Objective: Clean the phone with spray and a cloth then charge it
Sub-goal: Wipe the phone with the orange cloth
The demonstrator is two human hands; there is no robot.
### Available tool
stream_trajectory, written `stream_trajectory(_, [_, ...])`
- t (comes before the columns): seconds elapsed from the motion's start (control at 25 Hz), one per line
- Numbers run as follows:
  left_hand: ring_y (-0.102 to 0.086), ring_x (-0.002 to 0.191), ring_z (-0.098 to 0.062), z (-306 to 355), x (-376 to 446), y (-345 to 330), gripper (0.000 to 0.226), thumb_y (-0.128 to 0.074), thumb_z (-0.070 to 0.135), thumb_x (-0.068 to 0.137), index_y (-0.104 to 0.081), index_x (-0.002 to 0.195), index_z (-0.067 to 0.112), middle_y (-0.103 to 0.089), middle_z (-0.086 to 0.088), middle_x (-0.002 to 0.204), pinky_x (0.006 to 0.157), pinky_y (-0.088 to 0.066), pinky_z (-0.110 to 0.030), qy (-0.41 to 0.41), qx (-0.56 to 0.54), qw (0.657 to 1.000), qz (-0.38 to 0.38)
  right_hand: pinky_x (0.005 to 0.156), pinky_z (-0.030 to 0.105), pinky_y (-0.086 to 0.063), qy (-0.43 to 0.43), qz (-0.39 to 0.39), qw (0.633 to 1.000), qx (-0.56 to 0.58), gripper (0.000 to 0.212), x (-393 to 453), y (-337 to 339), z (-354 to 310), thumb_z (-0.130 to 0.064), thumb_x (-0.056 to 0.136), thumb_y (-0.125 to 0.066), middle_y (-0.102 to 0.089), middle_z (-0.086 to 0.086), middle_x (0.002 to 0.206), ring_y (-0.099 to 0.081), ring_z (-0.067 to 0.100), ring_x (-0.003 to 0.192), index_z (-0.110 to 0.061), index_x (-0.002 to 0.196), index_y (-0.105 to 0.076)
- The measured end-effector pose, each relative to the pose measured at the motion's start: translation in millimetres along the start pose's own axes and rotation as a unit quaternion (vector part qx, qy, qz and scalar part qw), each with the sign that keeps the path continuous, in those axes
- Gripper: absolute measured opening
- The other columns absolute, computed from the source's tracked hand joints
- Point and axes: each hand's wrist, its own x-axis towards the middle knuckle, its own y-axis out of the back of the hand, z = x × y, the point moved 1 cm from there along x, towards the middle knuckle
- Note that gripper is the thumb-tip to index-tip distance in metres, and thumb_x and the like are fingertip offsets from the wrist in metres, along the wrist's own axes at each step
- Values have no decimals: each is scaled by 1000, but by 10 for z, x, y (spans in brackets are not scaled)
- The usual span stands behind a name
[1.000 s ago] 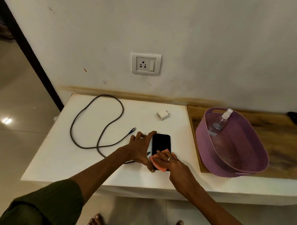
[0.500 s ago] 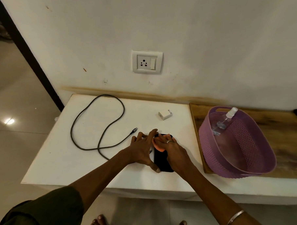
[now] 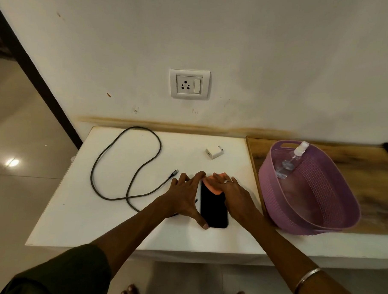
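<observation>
Black and glossy, the phone lies flat near the front edge of the white table, lengthwise toward the wall. The left hand rests beside its left edge, fingers spread and straight, thumb bracing the near left corner; it grips nothing. The right hand lies flat, fingers straight, pressing an orange cloth onto the far end of the screen.

The phone looks rigid, thin and fairly light, with a slick glass face likely to slide on the smooth tabletop under wiping, so the bracing hand matters. To lift it, the long side edges seem the safest hold, keeping fingertips off the cleaned screen. The cloth is soft and folds easily under the palm.

Left of the phone a dark charging cable loops across the table, one plug end lying just beside the left hand's fingers. A white charger adapter sits farther back, below the wall socket. To the right, a purple basket on a wooden board holds the clear spray bottle, leaning against its far rim. Nothing blocks the reach to the cable or adapter.
</observation>
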Motion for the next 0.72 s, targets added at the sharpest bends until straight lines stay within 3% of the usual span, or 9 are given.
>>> stream_trajectory(0.12, [-26, 136, -32, 32, -16, 40, 153, -68, 92, 22, 2, 147, 39, -29, -1, 153, 109, -23, -56, 6, 15, 1000, -12, 121, 45, -10, -43, 15, 998, 35, 73, 32, 113, 45, -58, 90, -42, -8, 1, 162, -9, 26, 149, -28, 151, -13])
stream_trajectory(0.32, [-28, 133, -30, 54, -40, 56, 153, -69, 91, 21, 0, 146, 38, -33, 3, 150, 108, -25, -55, 7, 17, 1000, -6, 111, 51, -37, -86, 22, 979, 183, 97, -205, -90, 55, -77, 64, -51, -43, 8, 143, -45, 31, 128, -24, 143, -29])
stream_trajectory(0.4, [-30, 132, -29, 59, -46, 61, 154, -69, 92, 20, 0, 146, 38, -34, 4, 149, 107, -26, -54, 3, 13, 1000, 0, 111, 48, -37, -125, 10, 973, 192, 102, -282, -168, 146, -77, 61, -54, -45, 9, 140, -48, 31, 125, -21, 143, -29])
stream_trajectory(0.48, [-31, 131, -28, 56, -60, 50, 153, -69, 92, 20, -1, 146, 38, -35, 4, 148, 106, -28, -53, -1, 15, 1000, 7, 116, 41, -30, -128, -21, 988, 86, 93, -359, -249, 266, -67, 73, -53, -34, 11, 151, -39, 29, 135, -24, 148, -19])
stream_trajectory(0.52, [-31, 131, -28, 53, -66, 49, 153, -69, 92, 20, -1, 146, 38, -35, 4, 149, 106, -28, -53, -3, 16, 1000, 10, 119, 37, -23, -96, -49, 994, -13, 85, -419, -273, 348, -55, 84, -53, -21, 11, 158, -28, 26, 143, -32, 150, -5])
stream_trajectory(0.6, [-31, 133, -28, 47, -75, 49, 153, -68, 93, 21, -1, 147, 37, -32, 4, 151, 109, -28, -54, -6, 15, 1000, 12, 120, 34, -12, 28, -76, 973, -216, 93, -659, -358, 559, -30, 94, -55, 7, 10, 161, -8, 20, 149, -50, 138, 25])
stream_trajectory(0.64, [-30, 133, -28, 42, -84, 45, 153, -68, 93, 22, -1, 148, 37, -31, 4, 152, 110, -27, -54, -8, 13, 1000, 14, 120, 35, -10, 73, -83, 954, -279, 95, -789, -384, 642, -23, 93, -57, 11, 7, 161, -4, 20, 149, -51, 136, 23])
stream_trajectory(0.72, [-31, 134, -28, 41, -103, 41, 151, -69, 92, 24, -2, 148, 36, -32, 4, 152, 110, -26, -53, -13, 11, 1000, 17, 120, 38, -9, 97, -76, 945, -304, 91, -943, -416, 742, -20, 92, -59, 13, 2, 161, -1, 24, 150, -34, 146, 13])
